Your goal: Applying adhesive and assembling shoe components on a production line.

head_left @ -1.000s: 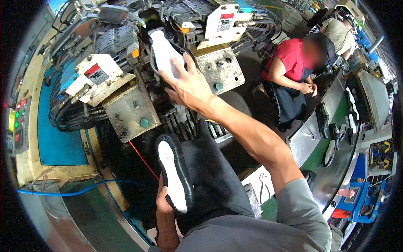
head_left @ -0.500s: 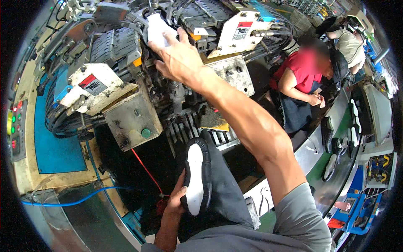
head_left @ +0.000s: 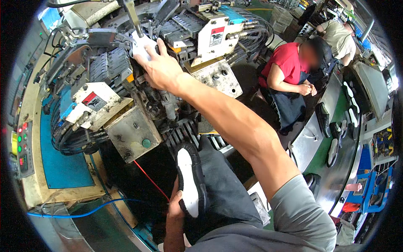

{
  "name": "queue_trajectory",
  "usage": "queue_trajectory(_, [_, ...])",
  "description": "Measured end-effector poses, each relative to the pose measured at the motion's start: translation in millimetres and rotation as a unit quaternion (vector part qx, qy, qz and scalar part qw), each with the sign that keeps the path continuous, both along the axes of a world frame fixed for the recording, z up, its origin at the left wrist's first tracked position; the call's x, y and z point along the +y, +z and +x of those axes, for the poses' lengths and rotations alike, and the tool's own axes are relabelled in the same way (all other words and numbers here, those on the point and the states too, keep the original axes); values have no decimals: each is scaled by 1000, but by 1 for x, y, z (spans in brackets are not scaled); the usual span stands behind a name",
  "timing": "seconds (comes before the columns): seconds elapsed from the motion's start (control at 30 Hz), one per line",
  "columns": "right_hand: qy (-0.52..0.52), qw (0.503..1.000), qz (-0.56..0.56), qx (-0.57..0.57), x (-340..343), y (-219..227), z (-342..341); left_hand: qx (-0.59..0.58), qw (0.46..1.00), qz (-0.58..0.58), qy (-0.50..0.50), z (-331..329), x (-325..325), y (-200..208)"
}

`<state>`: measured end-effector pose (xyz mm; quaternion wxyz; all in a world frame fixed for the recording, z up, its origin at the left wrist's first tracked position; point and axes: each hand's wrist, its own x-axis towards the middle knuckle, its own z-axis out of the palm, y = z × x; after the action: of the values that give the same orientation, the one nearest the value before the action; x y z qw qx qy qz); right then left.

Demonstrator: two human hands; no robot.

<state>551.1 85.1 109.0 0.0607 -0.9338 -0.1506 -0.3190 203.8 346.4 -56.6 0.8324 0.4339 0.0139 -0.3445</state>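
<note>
My left hand (head_left: 174,206) is closed around the side of a black shoe upper (head_left: 188,180), which lies sole up against my dark trouser leg with its white insole board showing. My right arm reaches across to the machine (head_left: 145,90). There my right hand (head_left: 160,70) grips a second shoe upper (head_left: 144,45), also with its white underside up, thumb and fingers spread to either side of it. A metal rod (head_left: 133,19) comes down onto that white surface. Most of the second shoe's dark body is hidden by my hand and the machine parts.
Metal pads with hoses flank the machine's middle. A control panel (head_left: 24,149) with lit buttons stands at the left. At right, a co-worker in red (head_left: 285,67) sits by a conveyor (head_left: 312,155) carrying several shoes (head_left: 323,119). A blue hose (head_left: 79,215) crosses lower left.
The view has shifted. The metal rod now shows over the shoe in the machine. My right hand stays at that shoe; my left still holds the other one.
</note>
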Motion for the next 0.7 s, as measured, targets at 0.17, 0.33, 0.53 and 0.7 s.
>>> queue_trajectory(0.17, [-7, 998, -45, 47, 16, -27, -90, 10, 998, 23, 55, -27, 14, 0])
queue_trajectory(0.33, [55, 982, 130, 124, 9, -113, -213, 34, 998, -34, 47, -33, 1, 5])
queue_trajectory(0.53, [90, 454, 803, 375, 4, -125, -334, -35, 999, -15, -26, -35, -6, 30])
queue_trajectory(0.7, [121, 494, 811, 289, 28, -140, -390, -66, 997, 25, -40, -69, -11, 36])
